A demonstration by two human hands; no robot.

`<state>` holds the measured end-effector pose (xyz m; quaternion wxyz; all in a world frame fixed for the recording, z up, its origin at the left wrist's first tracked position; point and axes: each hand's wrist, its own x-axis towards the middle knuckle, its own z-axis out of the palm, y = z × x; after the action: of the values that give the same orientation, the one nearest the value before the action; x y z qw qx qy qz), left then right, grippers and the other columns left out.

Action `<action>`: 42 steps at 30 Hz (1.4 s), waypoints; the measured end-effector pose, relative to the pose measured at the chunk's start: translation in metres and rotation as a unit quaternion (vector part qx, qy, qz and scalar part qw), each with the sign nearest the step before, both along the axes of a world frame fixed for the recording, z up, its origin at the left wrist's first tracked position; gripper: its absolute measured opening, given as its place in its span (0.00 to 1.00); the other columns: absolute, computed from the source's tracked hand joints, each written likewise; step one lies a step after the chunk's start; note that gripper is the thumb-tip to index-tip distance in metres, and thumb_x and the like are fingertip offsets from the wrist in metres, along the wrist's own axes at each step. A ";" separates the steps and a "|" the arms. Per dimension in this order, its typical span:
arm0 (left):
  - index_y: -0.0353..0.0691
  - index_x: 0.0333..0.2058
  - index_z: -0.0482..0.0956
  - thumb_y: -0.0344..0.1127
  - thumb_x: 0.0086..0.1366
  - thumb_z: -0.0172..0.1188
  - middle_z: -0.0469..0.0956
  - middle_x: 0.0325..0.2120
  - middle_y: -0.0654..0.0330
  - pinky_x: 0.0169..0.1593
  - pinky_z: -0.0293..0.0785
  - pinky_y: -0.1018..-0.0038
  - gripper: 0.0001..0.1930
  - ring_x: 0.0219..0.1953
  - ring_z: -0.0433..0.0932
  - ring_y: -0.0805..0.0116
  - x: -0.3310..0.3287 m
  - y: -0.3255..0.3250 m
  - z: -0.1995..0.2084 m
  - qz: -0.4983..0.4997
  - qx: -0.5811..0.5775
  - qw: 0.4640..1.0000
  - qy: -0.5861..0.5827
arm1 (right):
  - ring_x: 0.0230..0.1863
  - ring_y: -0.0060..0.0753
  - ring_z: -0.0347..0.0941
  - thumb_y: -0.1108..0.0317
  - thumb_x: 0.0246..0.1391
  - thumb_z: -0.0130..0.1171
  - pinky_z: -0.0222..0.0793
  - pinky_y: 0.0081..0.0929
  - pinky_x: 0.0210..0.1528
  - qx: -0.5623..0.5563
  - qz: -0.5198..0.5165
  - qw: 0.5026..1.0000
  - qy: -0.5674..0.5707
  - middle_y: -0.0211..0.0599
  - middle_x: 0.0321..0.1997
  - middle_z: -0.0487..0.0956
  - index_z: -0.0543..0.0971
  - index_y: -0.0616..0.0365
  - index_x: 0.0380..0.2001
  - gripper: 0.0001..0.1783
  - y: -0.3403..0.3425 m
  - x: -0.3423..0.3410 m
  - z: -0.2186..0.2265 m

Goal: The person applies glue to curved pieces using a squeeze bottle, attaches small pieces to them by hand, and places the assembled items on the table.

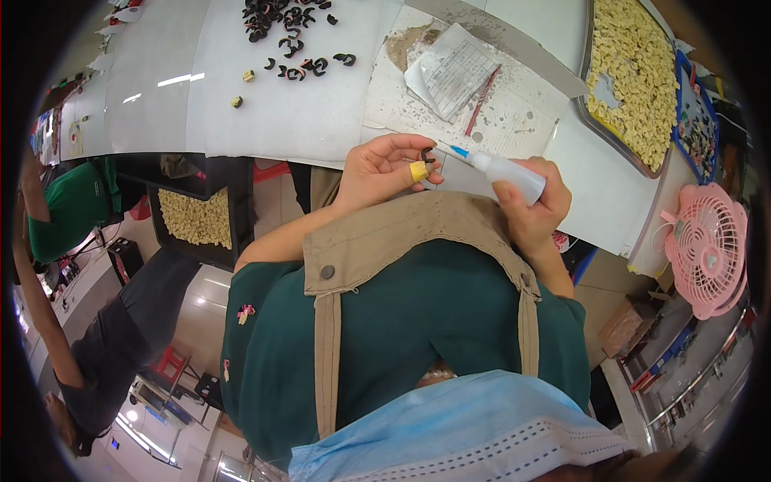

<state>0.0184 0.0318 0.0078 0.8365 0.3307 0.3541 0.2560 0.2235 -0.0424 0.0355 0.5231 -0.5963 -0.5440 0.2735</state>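
Note:
Between the fingertips of my left hand (374, 170) is a small yellow piece (418, 170). A small dark curved piece (427, 153) shows right beside it at the same fingertips; whether the two touch I cannot tell. My right hand (538, 210) is wrapped round a translucent white squeeze bottle (512, 177), tilted with its blue needle tip (459, 151) pointing left toward those pieces, a small gap apart. Ahead on the white table (321, 104), dark curved pieces (273, 18) lie in a loose heap. Two small yellowish pieces (237, 102) sit nearer me.
A stained white board (514, 120) bears a printed sheet (459, 68) and a red pen-like stick (483, 100). At right are a tray of pale yellow pieces (634, 80), a blue tray (697, 120) and a pink fan (707, 249). A dark crate (161, 229) and another person (128, 329) are at left.

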 end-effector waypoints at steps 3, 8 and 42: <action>0.32 0.45 0.70 0.23 0.58 0.55 0.77 0.35 0.54 0.32 0.73 0.84 0.15 0.36 0.78 0.68 0.000 -0.001 0.001 0.001 -0.002 1.000 -0.001 | 0.18 0.21 0.68 0.70 0.39 0.66 0.62 0.17 0.20 0.021 -0.003 1.000 -0.013 0.35 0.19 0.74 0.75 0.63 0.28 0.13 -0.006 -0.005 -0.003; 0.31 0.45 0.70 0.23 0.58 0.55 0.77 0.35 0.53 0.32 0.73 0.84 0.15 0.37 0.78 0.67 -0.002 -0.003 -0.001 0.003 -0.019 0.999 -0.030 | 0.14 0.26 0.66 0.70 0.37 0.67 0.59 0.19 0.16 0.048 0.018 0.997 -0.064 0.36 0.16 0.71 0.74 0.62 0.25 0.12 -0.004 -0.009 -0.001; 0.32 0.45 0.70 0.23 0.58 0.54 0.76 0.38 0.54 0.35 0.73 0.82 0.15 0.39 0.78 0.68 0.000 -0.003 -0.002 0.003 0.023 0.999 -0.034 | 0.12 0.27 0.63 0.71 0.34 0.67 0.57 0.22 0.14 0.053 0.033 0.994 -0.085 0.34 0.13 0.68 0.74 0.59 0.21 0.11 0.000 -0.012 0.009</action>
<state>0.0185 0.0290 0.0060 0.8396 0.3396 0.3207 0.2774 0.2118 -0.0423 0.0440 0.4968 -0.5702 -0.6196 0.2098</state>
